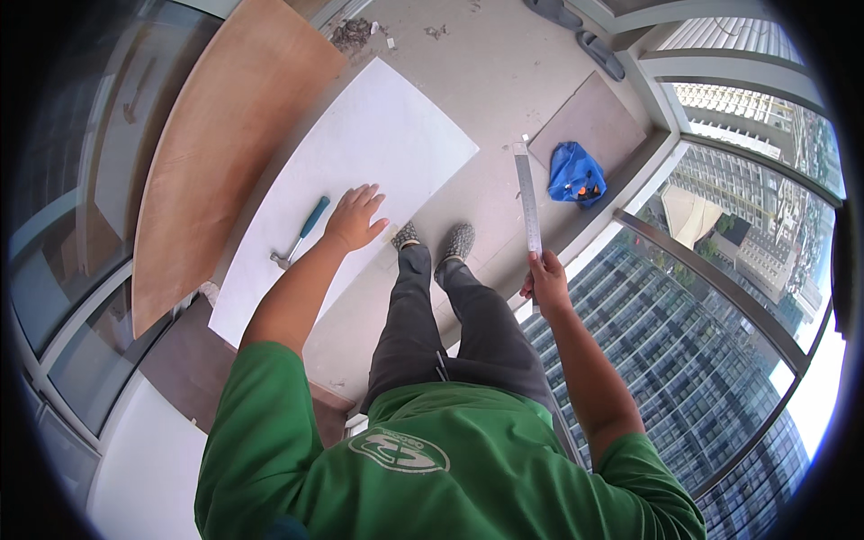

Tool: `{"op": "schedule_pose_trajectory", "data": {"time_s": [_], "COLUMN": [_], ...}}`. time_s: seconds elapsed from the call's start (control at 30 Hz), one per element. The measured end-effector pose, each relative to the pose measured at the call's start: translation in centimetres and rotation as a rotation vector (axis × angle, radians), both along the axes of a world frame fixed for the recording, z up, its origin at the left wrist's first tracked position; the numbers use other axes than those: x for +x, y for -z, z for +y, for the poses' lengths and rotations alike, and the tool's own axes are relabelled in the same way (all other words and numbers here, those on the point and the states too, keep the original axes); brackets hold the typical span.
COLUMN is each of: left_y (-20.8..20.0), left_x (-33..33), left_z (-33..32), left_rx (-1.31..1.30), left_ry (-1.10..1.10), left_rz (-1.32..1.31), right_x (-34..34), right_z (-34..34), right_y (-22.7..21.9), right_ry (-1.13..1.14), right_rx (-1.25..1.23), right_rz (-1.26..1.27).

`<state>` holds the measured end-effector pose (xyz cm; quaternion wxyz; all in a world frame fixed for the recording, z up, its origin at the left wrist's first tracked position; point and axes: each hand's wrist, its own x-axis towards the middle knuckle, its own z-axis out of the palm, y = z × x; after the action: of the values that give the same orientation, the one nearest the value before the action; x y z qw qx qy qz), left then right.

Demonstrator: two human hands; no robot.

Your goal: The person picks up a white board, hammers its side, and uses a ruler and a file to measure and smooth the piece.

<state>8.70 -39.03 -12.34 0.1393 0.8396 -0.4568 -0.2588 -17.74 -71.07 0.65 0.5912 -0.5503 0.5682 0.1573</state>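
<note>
My left hand [356,218] is open, its fingers spread over a large white board [378,126]; whether the palm presses on it I cannot tell. On the same board, just left of that hand, lies a hammer [312,219] with a teal handle and a metal head. My right hand [547,283] is closed around the lower end of a long metal ruler [526,198]. The ruler points away from me, held apart from the board, over the floor to the right.
A curved-looking brown wooden panel [225,135] leans behind the board at left. A blue bag [576,173] with items in it sits at right by a flat brown sheet [594,117]. Grey slippers [601,56] lie far right, near tall windows. Debris [353,34] is on the floor.
</note>
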Motion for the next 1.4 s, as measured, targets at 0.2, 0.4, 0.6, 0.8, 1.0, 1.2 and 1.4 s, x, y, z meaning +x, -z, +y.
{"op": "schedule_pose_trajectory", "data": {"time_s": [0.2, 0.4, 0.6, 0.8, 1.0, 1.2, 1.4], "left_y": [9.5, 13.7, 14.0, 14.0, 14.2, 14.3, 14.5], "left_x": [2.5, 3.7, 3.7, 3.5, 3.5, 3.8, 4.1], "left_z": [-6.4, -5.9, -6.2, -5.9, -5.9, -5.6, -5.4], "left_rx": [-0.119, -0.058, -0.07, -0.069, -0.089, -0.115, -0.167], "left_ry": [-0.144, -0.175, -0.164, -0.151, -0.142, -0.146, -0.143], "left_rz": [-0.274, -0.451, -0.456, -0.452, -0.441, -0.404, -0.366], "right_x": [-0.8, 1.7, 4.0, 5.8, 6.8, 6.3, 5.8], "right_z": [3.3, 2.9, 3.4, 3.3, 0.6, 1.4, 1.7], "right_y": [11.7, 21.0, 25.0, 25.2, 25.5, 24.2, 23.7], "right_ry": [-0.075, -0.4, -0.388, -0.337, -0.398, -0.647, -0.9], "right_rx": [0.086, -0.041, -0.095, -0.124, -0.197, -0.267, -0.391], "right_rz": [-0.023, -0.013, -0.112, -0.195, -0.115, -0.069, -0.097]}}
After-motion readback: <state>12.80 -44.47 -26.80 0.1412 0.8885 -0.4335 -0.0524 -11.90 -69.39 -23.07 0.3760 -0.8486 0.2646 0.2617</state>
